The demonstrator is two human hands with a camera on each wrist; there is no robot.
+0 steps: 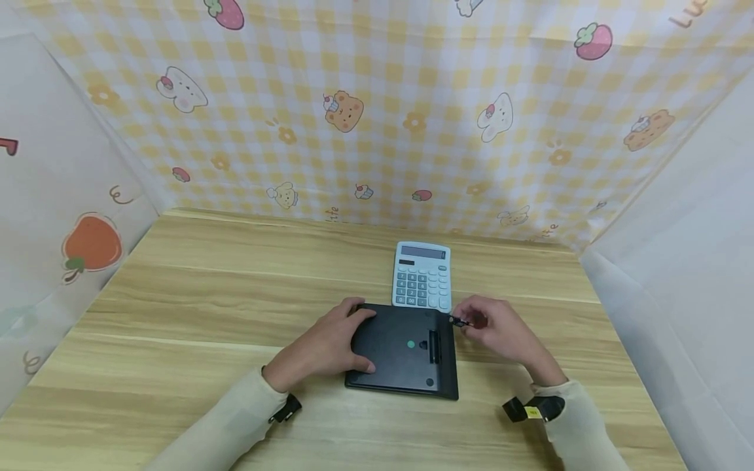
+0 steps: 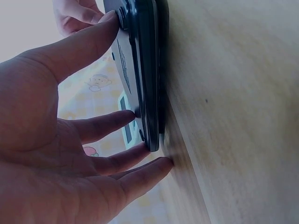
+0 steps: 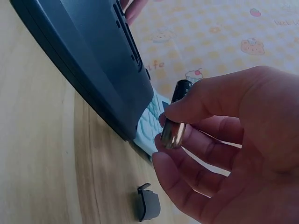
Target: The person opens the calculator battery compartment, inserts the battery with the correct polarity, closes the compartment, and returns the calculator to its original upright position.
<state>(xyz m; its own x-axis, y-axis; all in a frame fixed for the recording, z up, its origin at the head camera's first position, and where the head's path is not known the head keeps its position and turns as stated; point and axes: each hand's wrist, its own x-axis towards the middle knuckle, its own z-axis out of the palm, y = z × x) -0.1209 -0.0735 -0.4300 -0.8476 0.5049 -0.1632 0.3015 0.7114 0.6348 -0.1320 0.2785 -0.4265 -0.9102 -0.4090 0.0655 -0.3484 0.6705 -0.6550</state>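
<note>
A flat black device (image 1: 391, 350), probably a desk calculator, lies back side up on the table, with a narrow battery slot (image 1: 434, 347) near its right side. My left hand (image 1: 336, 340) rests on its left part, thumb and fingers spread and touching its back and edge. By the far right corner, my right hand (image 1: 497, 327) pinches a small cylindrical battery (image 3: 174, 133), black with a copper-coloured end, between thumb and fingers. A small dark battery cover (image 3: 149, 205) lies on the table below that hand. Whether the slot holds a battery I cannot tell.
A light blue calculator (image 1: 421, 275) lies face up just beyond the black device. The wooden table (image 1: 206, 281) ends at a yellow checked cloth (image 1: 383, 144) behind, with white cloth hanging on both sides.
</note>
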